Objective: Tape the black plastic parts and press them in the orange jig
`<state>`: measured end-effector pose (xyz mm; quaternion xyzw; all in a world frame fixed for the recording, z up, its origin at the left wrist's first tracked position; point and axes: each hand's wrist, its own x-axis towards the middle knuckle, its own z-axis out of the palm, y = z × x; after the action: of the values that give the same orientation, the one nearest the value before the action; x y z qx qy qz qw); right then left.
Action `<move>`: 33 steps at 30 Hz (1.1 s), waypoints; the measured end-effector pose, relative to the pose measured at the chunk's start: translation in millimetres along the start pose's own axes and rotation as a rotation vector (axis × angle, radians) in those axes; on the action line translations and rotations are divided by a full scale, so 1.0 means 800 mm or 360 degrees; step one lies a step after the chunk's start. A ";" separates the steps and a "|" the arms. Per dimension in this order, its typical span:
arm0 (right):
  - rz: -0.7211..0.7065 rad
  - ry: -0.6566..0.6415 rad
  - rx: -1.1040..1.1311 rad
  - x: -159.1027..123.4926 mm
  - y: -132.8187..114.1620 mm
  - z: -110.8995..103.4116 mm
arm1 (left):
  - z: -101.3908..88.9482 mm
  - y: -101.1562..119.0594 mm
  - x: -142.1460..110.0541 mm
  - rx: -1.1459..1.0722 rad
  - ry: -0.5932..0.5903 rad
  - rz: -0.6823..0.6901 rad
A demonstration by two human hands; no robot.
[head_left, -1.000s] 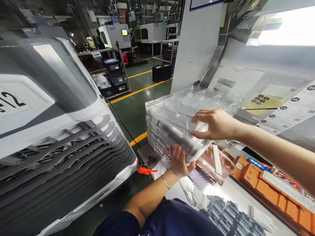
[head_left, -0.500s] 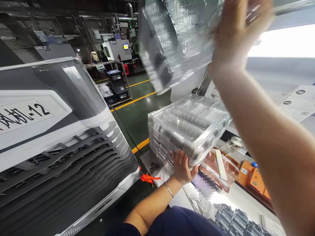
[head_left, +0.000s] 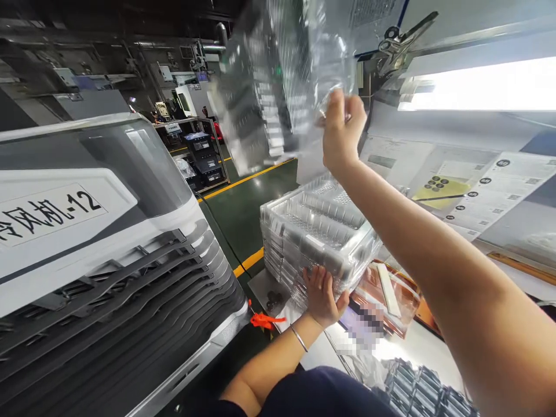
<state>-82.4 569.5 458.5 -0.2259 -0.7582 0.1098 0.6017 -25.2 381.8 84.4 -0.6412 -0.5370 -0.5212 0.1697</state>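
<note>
A clear plastic tray (head_left: 278,87), blurred by motion, is held up in the air by its near edge. My right hand (head_left: 345,127) is closed on that edge, fingers curled round it. Below it stands a stack of clear plastic trays (head_left: 286,255) with ribbed compartments. My left hand (head_left: 324,295) grips the stack's near corner, its fingers on the side and thumb set apart. The far right part of the stack is hidden behind my right forearm.
A large grey air cooler (head_left: 174,191) takes up the left side. On the right are an amber plastic sheet (head_left: 373,289), several dark grey moulded parts (head_left: 417,388) and papers (head_left: 490,191). Scissors (head_left: 403,40) hang above. Black crates (head_left: 208,165) sit on a cart behind.
My right hand has swung left and slightly down with the tray, which now tilts more upright. My left hand stays on the stack. More of the bench's back wall shows.
</note>
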 end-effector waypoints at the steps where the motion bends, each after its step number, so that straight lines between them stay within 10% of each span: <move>1: 0.0060 0.0031 0.0036 -0.008 0.002 0.002 | 0.001 -0.002 -0.002 -0.0006 -0.0038 -0.0006; 5: 0.0283 0.0203 0.0351 -0.025 -0.013 -0.010 | 0.003 -0.004 -0.003 -0.0011 -0.0037 -0.0026; 9: -0.0103 0.0372 0.0201 -0.038 -0.077 -0.075 | -0.007 0.003 0.010 -0.0036 0.0013 -0.0029; 14: -0.0632 -0.0616 -0.0335 -0.116 -0.130 -0.156 | -0.048 0.017 0.023 -0.0143 0.0019 -0.0076; 17: -0.0646 -0.1177 -0.0408 -0.182 -0.118 -0.176 | -0.089 0.027 0.042 -0.0291 0.0175 -0.0213; 21: -0.0566 -0.1315 -0.0630 -0.240 -0.081 -0.167 | -0.137 0.029 0.109 -0.0450 0.0615 -0.0023; 27: -0.0378 -0.1184 -0.0759 -0.263 -0.033 -0.149 | -0.122 0.027 0.209 -0.0369 -0.0200 0.0161; 33: -0.0153 -0.0910 -0.0495 -0.383 0.007 -0.200 | -0.113 0.053 0.175 -0.0289 -0.0274 0.0211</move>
<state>126.1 411.8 232.1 -0.2392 -0.9139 0.0231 0.3273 -49.7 367.5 253.7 -0.7303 -0.4567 -0.4984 0.0983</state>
